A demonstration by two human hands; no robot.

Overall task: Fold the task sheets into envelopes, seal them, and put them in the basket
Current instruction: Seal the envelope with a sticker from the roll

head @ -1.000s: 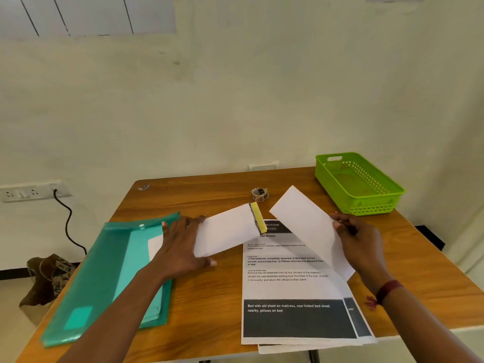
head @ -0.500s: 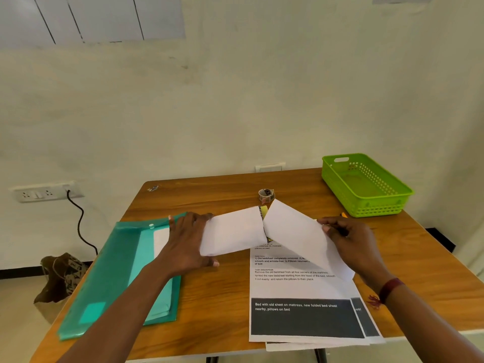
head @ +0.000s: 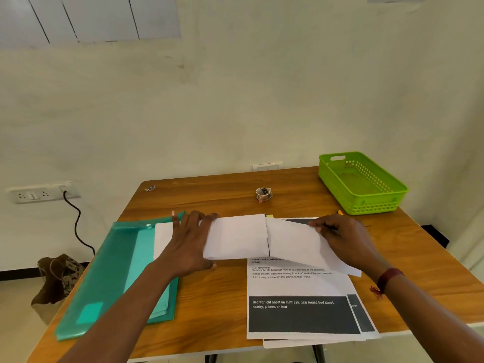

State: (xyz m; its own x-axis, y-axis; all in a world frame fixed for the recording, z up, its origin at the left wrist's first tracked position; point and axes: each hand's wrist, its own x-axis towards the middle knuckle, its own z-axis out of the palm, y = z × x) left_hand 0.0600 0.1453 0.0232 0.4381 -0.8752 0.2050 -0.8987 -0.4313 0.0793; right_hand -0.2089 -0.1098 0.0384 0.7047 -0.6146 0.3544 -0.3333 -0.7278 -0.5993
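The worktop (head: 222, 195) carries everything, and I take the stack of printed sheets (head: 301, 313) at its near edge as my marker. Left of the stack lies the green folder (head: 112, 271). Well beyond the stack, to the right, sits the basket (head: 366, 184), with nothing in it that I can see.

Across the top of the stack lie the two pieces I am working on. The envelope (head: 235, 237) hangs off the stack's upper left corner and the folded sheet (head: 293, 242) covers its upper right. A second ago the folded sheet was tilted up and apart from the envelope, whose yellow strip showed at the mouth. Now I have brought it down level, the two ends meet at a dark seam, and only a sliver of yellow peeps out behind the join. I judge the sheet is at the mouth, but I cannot tell whether it is inside yet.

My left hand (head: 188, 242), left of the stack, has its fingers straight and spread, pressing the envelope's closed end down. My right hand (head: 343, 239), above the stack's right side, pinches the folded sheet's far edge with curled fingers.

The tape roll (head: 263, 194) stands behind the stack, untouched. Sliding in comes next, and sealing and the basket still wait.
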